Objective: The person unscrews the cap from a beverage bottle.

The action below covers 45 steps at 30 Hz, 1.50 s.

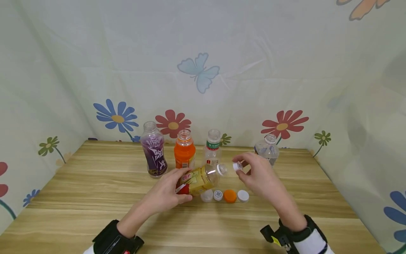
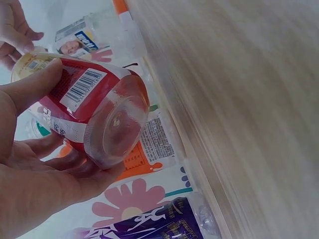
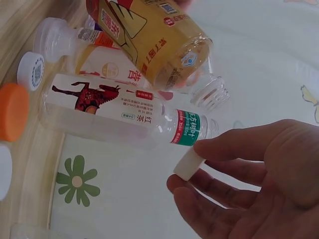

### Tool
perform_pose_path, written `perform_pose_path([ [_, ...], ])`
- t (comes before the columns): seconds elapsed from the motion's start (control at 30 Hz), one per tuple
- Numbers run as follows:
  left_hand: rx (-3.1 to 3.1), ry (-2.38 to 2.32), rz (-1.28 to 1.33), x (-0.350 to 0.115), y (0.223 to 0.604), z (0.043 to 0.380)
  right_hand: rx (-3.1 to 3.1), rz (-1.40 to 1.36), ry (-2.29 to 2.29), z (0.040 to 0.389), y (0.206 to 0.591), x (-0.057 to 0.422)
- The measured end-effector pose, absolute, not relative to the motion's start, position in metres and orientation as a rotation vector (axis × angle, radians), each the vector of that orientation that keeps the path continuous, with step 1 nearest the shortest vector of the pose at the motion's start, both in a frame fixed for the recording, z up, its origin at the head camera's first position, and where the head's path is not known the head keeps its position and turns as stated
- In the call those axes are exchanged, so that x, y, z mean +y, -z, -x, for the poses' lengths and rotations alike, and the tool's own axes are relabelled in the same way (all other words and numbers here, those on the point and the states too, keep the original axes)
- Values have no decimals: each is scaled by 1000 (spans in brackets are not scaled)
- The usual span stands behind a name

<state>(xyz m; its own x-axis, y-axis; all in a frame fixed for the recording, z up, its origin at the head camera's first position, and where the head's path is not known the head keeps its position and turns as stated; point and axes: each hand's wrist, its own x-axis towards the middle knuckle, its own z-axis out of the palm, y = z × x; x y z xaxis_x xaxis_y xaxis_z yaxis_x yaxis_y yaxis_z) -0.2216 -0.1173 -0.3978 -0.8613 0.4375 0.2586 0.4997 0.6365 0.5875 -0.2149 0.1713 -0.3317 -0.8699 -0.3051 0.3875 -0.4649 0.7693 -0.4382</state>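
My left hand (image 1: pixel 166 192) grips a clear plastic bottle (image 1: pixel 201 180) with a yellow and red label. The bottle is held tilted, its uncapped threaded neck (image 3: pixel 212 93) pointing to the right. Between thumb and fingers, my right hand (image 1: pixel 263 176) pinches a small white bottle cap (image 1: pixel 237 166), a short gap away from that neck. In the left wrist view the bottle's base (image 2: pixel 119 122) and barcode face the camera. Below the bottle on the table lie an orange cap (image 1: pixel 229 196), a white cap (image 1: pixel 243 196) and a white cap with a printed code (image 3: pixel 31 71).
Behind my hands, uncapped bottles stand in a row on the wooden table (image 1: pixel 104 187): a purple one (image 1: pixel 154 151), an orange one (image 1: pixel 184 151), a clear one with a green neck band (image 1: pixel 213 145) and a clear one (image 1: pixel 269 150) at right. A flowered cloth (image 1: pixel 222 88) hangs behind.
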Motion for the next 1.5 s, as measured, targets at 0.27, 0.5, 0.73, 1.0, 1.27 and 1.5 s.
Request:
perform_pose_path([
  [0.27, -2734, 1049, 748, -116, 399, 222, -2777, -559, -655, 219, 335, 175],
  [0.5, -2752, 1068, 684, -115, 397, 221, -2899, -570, -496, 222, 339, 181],
  [0.73, -2772, 1081, 628, -114, 395, 219, -3082, -565, -403, 225, 349, 189],
  [1.0, -2784, 1068, 621, -112, 395, 219, -3215, -555, -338, 231, 359, 196],
  [1.27, -2778, 1072, 632, -112, 395, 219, -3260, -541, -326, 235, 368, 200],
  [1.5, -2763, 1057, 635, -112, 395, 218, -3288, -517, -310, 239, 374, 202],
])
